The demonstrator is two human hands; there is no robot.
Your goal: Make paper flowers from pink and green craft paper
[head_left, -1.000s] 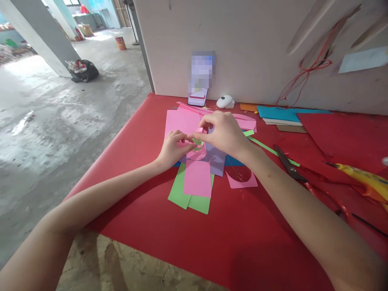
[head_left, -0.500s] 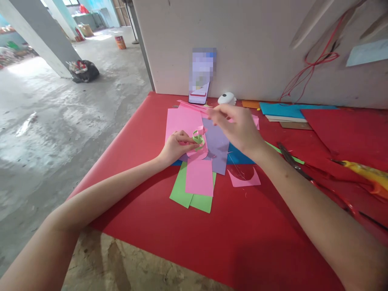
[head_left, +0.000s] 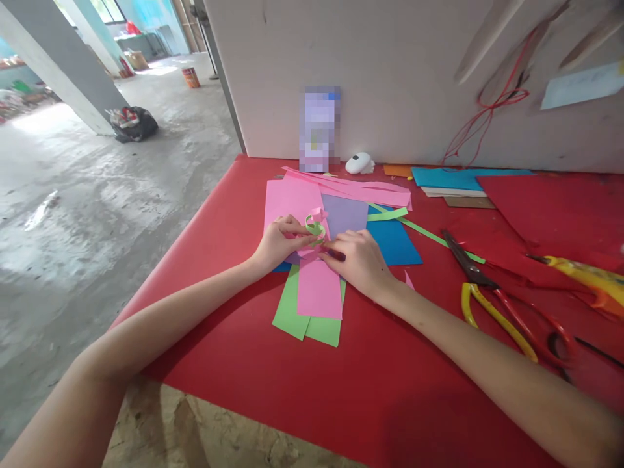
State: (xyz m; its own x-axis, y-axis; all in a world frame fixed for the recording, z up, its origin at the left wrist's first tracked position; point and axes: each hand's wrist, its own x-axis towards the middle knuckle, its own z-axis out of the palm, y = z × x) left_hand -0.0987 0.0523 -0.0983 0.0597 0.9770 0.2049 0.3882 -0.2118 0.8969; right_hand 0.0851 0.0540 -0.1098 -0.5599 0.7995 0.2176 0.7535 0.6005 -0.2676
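Observation:
My left hand (head_left: 280,246) is closed in a pinch on a curled green paper strip (head_left: 314,226), which stands in a loop above pink paper. A small folded pink piece (head_left: 318,214) sits at the top of the curl. Just to the right, my right hand (head_left: 359,261) has thumb and forefinger together at the near edge of the curl; whatever lies between them is hidden. Below both hands a pink paper rectangle (head_left: 320,292) overlaps green paper pieces (head_left: 290,312). Long pink paper strips (head_left: 361,188) lie behind the hands.
Scissors (head_left: 475,273) with yellow and red handles lie at the right, near a yellow tool (head_left: 580,276). A phone (head_left: 318,130) leans on the wall beside a white rounded object (head_left: 359,163). Blue paper (head_left: 397,244) and a green strip (head_left: 424,232) lie right of the hands.
My right hand has come down and toward me from the pink strips to the green curl, leaving the strips lying at the back. My left hand keeps its pinch. More of the scissors shows.

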